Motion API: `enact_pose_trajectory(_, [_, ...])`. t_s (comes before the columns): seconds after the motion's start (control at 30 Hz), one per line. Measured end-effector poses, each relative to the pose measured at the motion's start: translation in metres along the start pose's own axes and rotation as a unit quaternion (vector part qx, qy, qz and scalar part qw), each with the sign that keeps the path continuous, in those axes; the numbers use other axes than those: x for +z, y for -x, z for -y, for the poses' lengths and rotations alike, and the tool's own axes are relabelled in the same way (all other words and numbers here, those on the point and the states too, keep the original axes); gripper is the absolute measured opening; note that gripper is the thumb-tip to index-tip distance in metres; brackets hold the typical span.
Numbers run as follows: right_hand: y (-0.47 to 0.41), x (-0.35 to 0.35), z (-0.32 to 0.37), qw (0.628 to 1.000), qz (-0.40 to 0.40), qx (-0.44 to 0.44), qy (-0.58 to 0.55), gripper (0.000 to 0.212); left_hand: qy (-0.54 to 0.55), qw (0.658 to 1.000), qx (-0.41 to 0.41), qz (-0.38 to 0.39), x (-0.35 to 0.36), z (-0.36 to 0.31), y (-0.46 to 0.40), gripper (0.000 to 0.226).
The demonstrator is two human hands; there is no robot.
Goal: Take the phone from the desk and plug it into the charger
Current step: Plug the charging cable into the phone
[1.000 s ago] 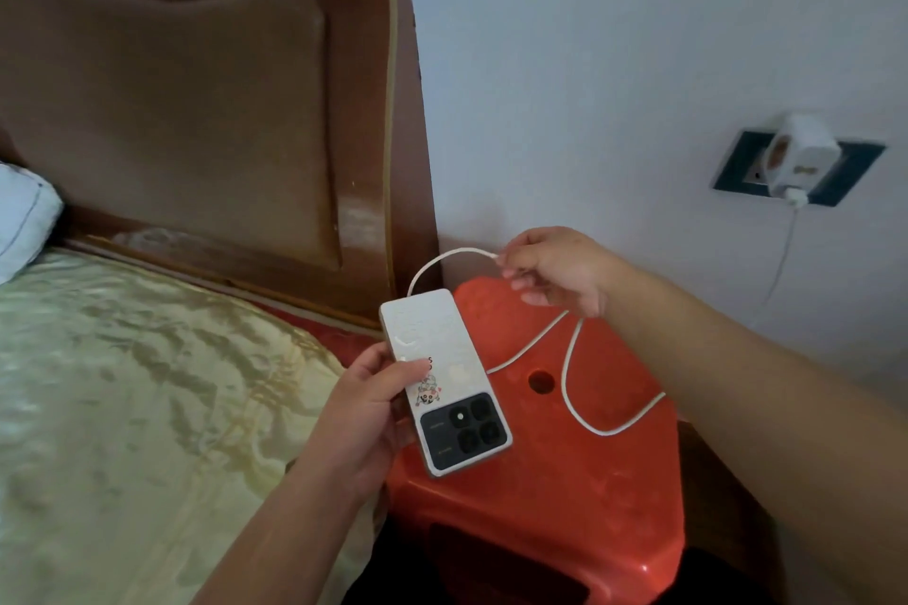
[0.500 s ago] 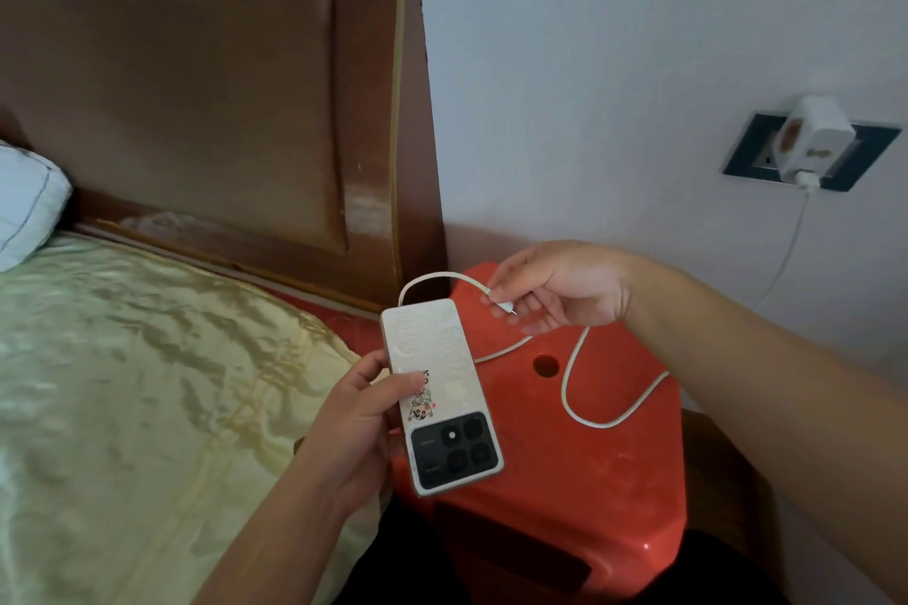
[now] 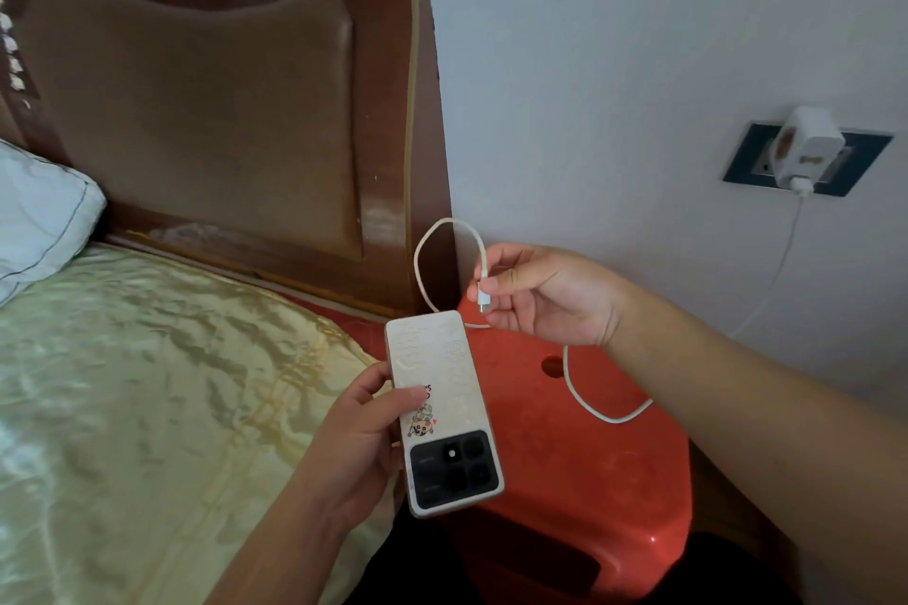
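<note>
My left hand (image 3: 363,447) grips a white phone (image 3: 442,413) by its left edge, back side up, camera block towards me, its far end pointing at the wall. My right hand (image 3: 545,295) pinches the white charger cable (image 3: 580,395) just behind its plug (image 3: 484,297), which points down a short way beyond the phone's far end, apart from it. The cable loops up over my fingers, trails across the red stool (image 3: 604,467) and rises to a white charger (image 3: 806,145) plugged into a dark wall socket (image 3: 742,157).
A bed with a shiny yellow cover (image 3: 147,398) lies to the left, with a white pillow (image 3: 39,216) and a tall brown wooden headboard (image 3: 206,113). The white wall (image 3: 614,63) stands behind the stool.
My right hand has lifted and turned the cable end so the plug shows and points down near the phone's far end. The phone stays in my left hand.
</note>
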State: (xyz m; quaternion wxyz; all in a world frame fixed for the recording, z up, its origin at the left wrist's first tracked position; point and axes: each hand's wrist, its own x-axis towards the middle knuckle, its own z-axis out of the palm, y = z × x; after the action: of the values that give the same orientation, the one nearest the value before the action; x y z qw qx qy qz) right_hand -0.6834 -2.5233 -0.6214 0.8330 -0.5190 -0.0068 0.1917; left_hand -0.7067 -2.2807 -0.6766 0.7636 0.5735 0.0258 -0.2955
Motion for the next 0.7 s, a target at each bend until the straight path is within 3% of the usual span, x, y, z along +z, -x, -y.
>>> enact_pose_trajectory(0.17, [0.0, 0.004, 0.01, 0.995, -0.084, -0.006, 0.048, 0.021, -0.006, 0.999, 0.015, 0.04, 0.009, -0.003, 0.007, 0.033])
enact_pose_trajectory(0.37, [-0.004, 0.014, 0.017, 0.982, -0.156, -0.018, 0.106, 0.025, -0.03, 0.997, 0.029, 0.069, 0.02, -0.006, 0.012, 0.04])
enact_pose_trajectory(0.7, [-0.001, 0.034, 0.017, 0.98, -0.142, 0.035, 0.137, 0.023, -0.058, 0.993, 0.049, 0.086, 0.029, -0.009, 0.02, 0.031])
